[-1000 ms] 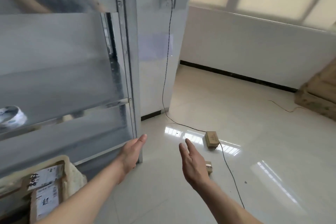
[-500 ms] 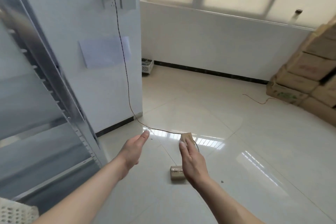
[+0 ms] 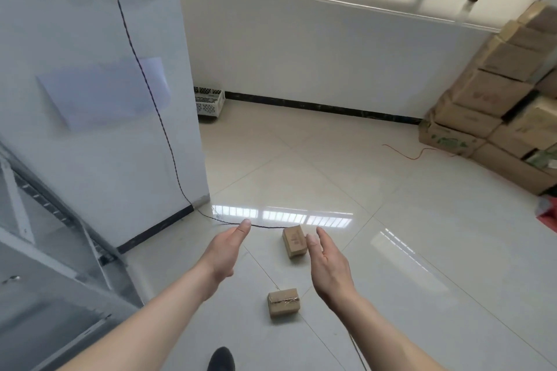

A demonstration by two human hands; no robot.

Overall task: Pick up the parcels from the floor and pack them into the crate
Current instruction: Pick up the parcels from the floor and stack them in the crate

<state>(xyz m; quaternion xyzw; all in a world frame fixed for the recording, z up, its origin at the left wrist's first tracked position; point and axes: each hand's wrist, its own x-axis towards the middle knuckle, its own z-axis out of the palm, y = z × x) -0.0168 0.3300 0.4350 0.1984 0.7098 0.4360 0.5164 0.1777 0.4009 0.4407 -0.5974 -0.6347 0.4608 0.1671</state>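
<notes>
My left hand (image 3: 227,251) and right hand (image 3: 330,266) reach out empty, fingers straight, above two taped parcels (image 3: 283,306) (image 3: 294,241) on the tiled floor (image 3: 407,250).

I see my left hand (image 3: 226,250) and right hand (image 3: 330,268) held out, empty, above two parcels (image 3: 294,241) (image 3: 283,306) on the tiled floor (image 3: 422,250).

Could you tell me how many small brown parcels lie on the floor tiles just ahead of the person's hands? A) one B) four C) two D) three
C: two show, the farther parcel by the dark cable and the taped parcel nearer the person, with both the left hand and the right hand open and empty.
</notes>
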